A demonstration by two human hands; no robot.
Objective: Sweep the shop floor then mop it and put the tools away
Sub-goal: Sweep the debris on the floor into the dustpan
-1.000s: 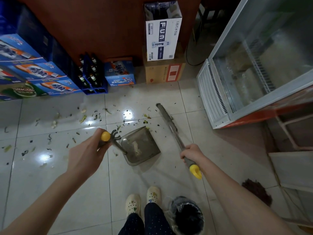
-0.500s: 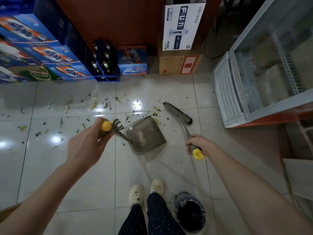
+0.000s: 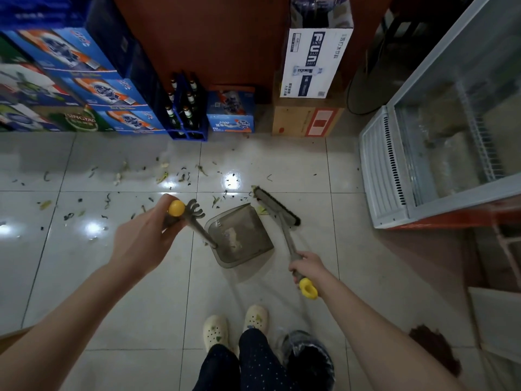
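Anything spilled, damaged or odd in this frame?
Green and dark scraps litter the floor ahead of the dustpan and broom, mostly leftward. A dark reddish-brown stain sits at lower right. Nothing looks damaged.

One dustpan (image 3: 239, 235), one broom (image 3: 277, 206), and one blue crate (image 3: 187, 135) with perhaps six bottles (image 3: 171, 115), hard to count in the dim corner. Two pale shoes (image 3: 215, 331), one lined bin (image 3: 307, 359), one glass-fronted cooler (image 3: 377, 165), one white box (image 3: 313, 63), one brown box (image 3: 307, 121).

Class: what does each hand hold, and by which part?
Left hand grips the dustpan by its handle top; right hand grips the broom near its handle end.
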